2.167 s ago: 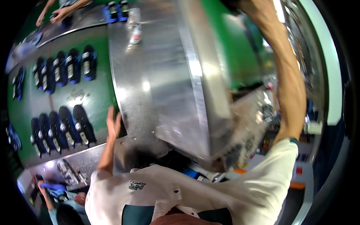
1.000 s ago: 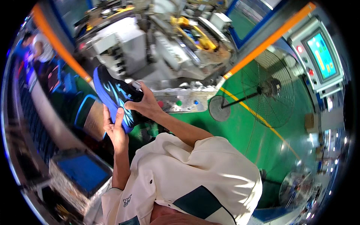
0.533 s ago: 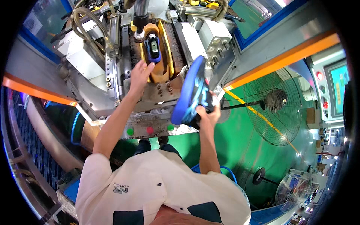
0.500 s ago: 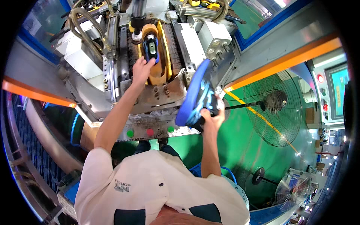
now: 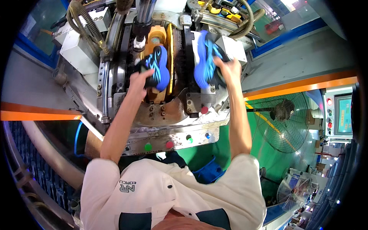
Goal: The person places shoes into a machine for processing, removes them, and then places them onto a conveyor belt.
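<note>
My left hand [image 5: 141, 81] is closed on a black and blue sneaker [image 5: 157, 67], which is tipped on its side with its blue sole facing right. That sneaker hangs over the orange-tan cradle [image 5: 155, 32] of a press machine. To the right, my right hand [image 5: 229, 71] grips a second shoe of the same look, a blue sneaker [image 5: 207, 61] with light-blue streaks and its sole turned to the left. It hovers over the machine's right side rail. Both shoes are slightly blurred by motion. A vertical metal piston [image 5: 143, 19] stands just beyond the left shoe.
A control strip [image 5: 176, 140] with green, red and blue buttons runs along the machine's front edge. Orange guard bars [image 5: 299, 85] flank both sides. On the right are a large wire fan [image 5: 283, 111] and a control panel with a screen [image 5: 342, 114]. Hoses [image 5: 82, 23] loop at the back left.
The sneaker in the cradle has been lifted out and tilted by my left hand. My right hand has carried its sneaker forward and up over the machine. My body has leaned closer.
</note>
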A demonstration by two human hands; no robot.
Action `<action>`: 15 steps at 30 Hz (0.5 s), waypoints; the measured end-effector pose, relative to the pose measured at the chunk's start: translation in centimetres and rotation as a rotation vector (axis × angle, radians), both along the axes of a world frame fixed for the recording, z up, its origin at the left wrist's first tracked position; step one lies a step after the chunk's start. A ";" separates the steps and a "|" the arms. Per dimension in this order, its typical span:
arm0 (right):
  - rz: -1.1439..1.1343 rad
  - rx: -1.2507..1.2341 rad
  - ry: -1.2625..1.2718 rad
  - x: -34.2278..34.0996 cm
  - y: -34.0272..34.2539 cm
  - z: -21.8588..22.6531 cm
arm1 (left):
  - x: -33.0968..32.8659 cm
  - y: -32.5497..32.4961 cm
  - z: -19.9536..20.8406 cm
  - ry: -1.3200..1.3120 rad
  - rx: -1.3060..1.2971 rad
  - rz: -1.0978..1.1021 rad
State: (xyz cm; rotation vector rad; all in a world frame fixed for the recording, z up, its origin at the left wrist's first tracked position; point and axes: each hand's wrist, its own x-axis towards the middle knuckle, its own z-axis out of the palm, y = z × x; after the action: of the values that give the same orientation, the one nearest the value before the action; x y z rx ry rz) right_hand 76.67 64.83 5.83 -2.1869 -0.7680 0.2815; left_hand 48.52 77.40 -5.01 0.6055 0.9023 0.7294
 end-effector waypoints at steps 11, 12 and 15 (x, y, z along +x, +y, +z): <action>0.280 -0.246 -0.331 -11.7 20.7 -13.8 | -27.0 -25.6 8.1 0.510 0.014 0.605; 0.295 -0.216 -0.399 -13.0 21.0 -14.5 | -28.5 -27.5 7.9 0.452 0.043 0.683; 0.250 -0.180 -0.358 -13.1 21.2 -15.3 | -31.0 -32.5 7.3 0.408 -0.013 0.887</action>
State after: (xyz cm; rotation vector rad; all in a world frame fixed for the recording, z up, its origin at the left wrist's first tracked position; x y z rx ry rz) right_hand 63.55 85.99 -9.51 -2.3426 -1.2618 0.0837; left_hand 17.49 44.91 2.31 0.3211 1.5841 1.4173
